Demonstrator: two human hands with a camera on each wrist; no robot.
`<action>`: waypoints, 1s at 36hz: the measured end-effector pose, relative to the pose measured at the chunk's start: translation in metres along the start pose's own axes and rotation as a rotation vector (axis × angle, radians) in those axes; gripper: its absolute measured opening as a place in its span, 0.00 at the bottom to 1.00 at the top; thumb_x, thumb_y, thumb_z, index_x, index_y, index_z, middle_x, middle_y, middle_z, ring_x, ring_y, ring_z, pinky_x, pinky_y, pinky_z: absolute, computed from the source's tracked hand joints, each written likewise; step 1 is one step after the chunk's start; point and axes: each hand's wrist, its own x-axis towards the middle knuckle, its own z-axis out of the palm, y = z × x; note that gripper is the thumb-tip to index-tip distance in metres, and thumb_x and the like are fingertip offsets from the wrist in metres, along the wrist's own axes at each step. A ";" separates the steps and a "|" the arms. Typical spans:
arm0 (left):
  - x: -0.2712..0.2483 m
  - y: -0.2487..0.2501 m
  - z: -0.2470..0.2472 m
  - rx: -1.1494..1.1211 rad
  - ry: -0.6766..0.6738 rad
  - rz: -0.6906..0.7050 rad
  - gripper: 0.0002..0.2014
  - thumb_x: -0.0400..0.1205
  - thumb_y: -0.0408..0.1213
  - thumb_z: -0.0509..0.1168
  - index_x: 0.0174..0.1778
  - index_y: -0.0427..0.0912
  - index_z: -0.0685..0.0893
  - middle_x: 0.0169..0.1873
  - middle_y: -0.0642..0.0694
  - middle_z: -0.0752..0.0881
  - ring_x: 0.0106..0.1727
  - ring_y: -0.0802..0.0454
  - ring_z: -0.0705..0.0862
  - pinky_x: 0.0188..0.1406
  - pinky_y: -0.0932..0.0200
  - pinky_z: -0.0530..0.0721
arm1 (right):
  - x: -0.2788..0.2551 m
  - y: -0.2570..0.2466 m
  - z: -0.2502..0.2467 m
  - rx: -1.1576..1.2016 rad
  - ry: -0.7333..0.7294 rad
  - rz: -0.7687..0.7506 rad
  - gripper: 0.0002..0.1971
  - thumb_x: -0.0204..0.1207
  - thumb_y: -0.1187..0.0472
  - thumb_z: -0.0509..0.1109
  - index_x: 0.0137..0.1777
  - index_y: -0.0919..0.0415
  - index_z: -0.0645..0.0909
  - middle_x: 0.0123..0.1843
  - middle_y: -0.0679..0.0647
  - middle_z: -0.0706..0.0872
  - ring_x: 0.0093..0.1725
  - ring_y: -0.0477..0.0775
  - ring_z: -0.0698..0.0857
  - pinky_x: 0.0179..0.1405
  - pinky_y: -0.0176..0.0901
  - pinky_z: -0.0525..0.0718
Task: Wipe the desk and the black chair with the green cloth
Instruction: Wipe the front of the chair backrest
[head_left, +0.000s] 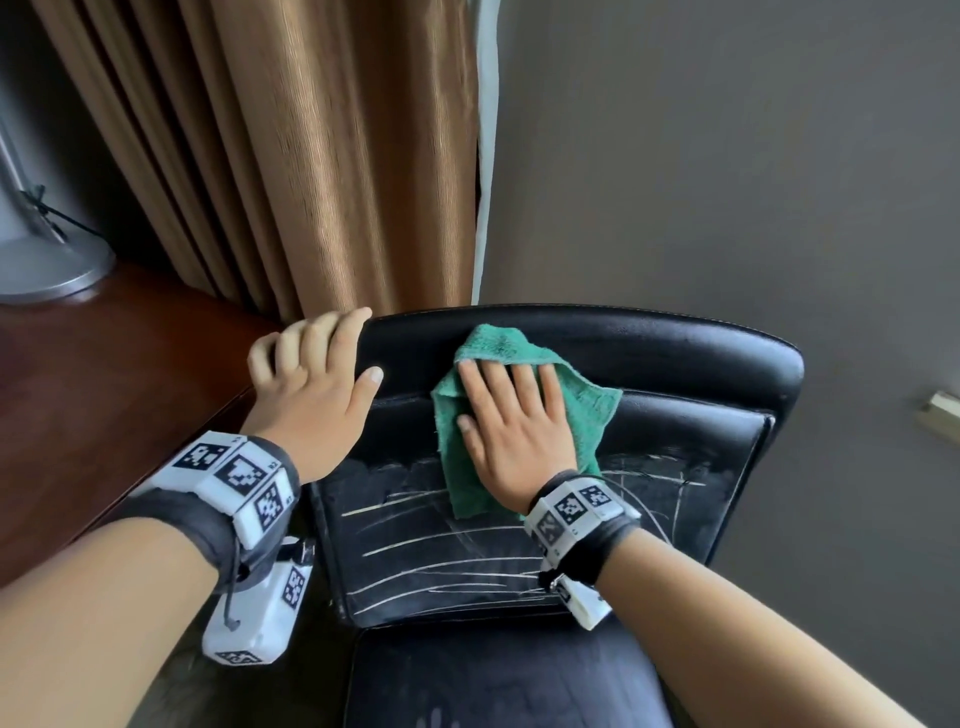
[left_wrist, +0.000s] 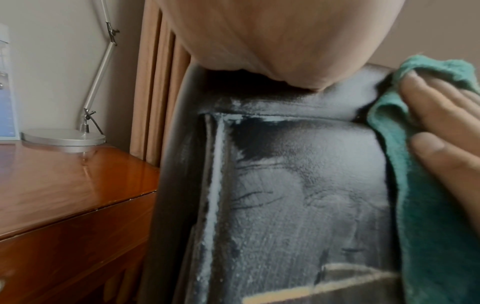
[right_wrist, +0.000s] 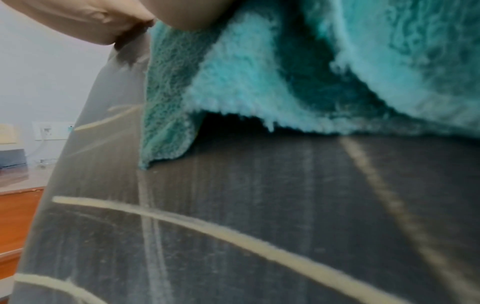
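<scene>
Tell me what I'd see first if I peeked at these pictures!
The bright green cloth pops out first, pressed flat by the right hand against the upper back of the black chair. Below it, pale streaks cross the chair's back. The left hand grips the chair's top corner, beside the brown desk.

Curled left hand (head_left: 311, 387) — right hand (head_left: 514, 431) pressed flat.
</scene>
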 end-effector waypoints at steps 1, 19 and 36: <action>0.000 0.000 0.000 0.002 -0.003 -0.002 0.29 0.81 0.53 0.44 0.77 0.44 0.65 0.68 0.42 0.72 0.68 0.44 0.66 0.66 0.35 0.62 | 0.000 -0.006 0.001 0.013 0.000 0.000 0.27 0.80 0.49 0.54 0.78 0.56 0.62 0.69 0.55 0.79 0.66 0.61 0.70 0.72 0.59 0.60; 0.001 0.001 -0.004 -0.029 -0.018 -0.030 0.32 0.78 0.56 0.37 0.80 0.53 0.58 0.74 0.50 0.65 0.73 0.50 0.59 0.72 0.45 0.52 | -0.007 -0.045 0.018 0.081 -0.003 -0.262 0.24 0.82 0.51 0.58 0.77 0.56 0.68 0.67 0.50 0.80 0.64 0.56 0.72 0.73 0.54 0.62; 0.003 0.005 -0.008 -0.053 -0.059 -0.012 0.33 0.77 0.57 0.34 0.80 0.54 0.56 0.73 0.53 0.63 0.73 0.52 0.58 0.72 0.47 0.52 | -0.058 0.073 -0.005 -0.107 0.096 0.250 0.31 0.79 0.41 0.55 0.74 0.62 0.67 0.66 0.62 0.79 0.64 0.65 0.71 0.71 0.62 0.63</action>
